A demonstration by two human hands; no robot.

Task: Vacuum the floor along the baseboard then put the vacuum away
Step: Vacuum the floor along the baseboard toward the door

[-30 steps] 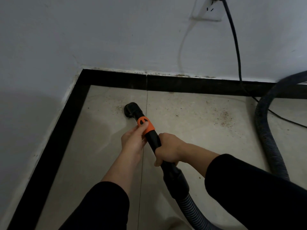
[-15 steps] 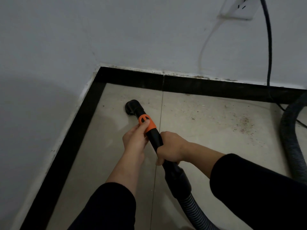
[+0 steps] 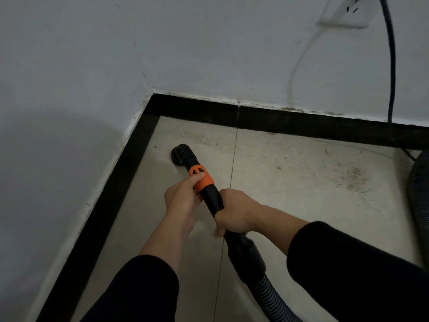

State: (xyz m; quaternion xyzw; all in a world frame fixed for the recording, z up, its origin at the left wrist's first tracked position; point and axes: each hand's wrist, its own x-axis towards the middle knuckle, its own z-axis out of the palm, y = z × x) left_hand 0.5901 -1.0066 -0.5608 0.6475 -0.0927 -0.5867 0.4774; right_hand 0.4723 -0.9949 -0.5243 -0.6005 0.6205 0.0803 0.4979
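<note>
A black vacuum wand (image 3: 210,198) with an orange collar (image 3: 201,177) points at the room's corner. Its nozzle (image 3: 180,154) rests on the pale floor tile (image 3: 290,189), a short way from the black baseboard (image 3: 278,123). My left hand (image 3: 182,195) grips the wand at the orange collar. My right hand (image 3: 235,211) grips the black tube just behind it. A ribbed grey hose (image 3: 267,296) runs from the wand off the bottom edge.
Dark dirt specks (image 3: 352,178) lie on the tile at the right. A loop of hose (image 3: 420,196) lies at the right edge. A black power cord (image 3: 392,73) hangs from a white wall socket (image 3: 348,12). Baseboard (image 3: 99,219) also lines the left wall.
The nozzle has slid left toward the corner and the left baseboard. The view has shifted left, so the socket and hose loop sit further right. Both hands keep their grip.
</note>
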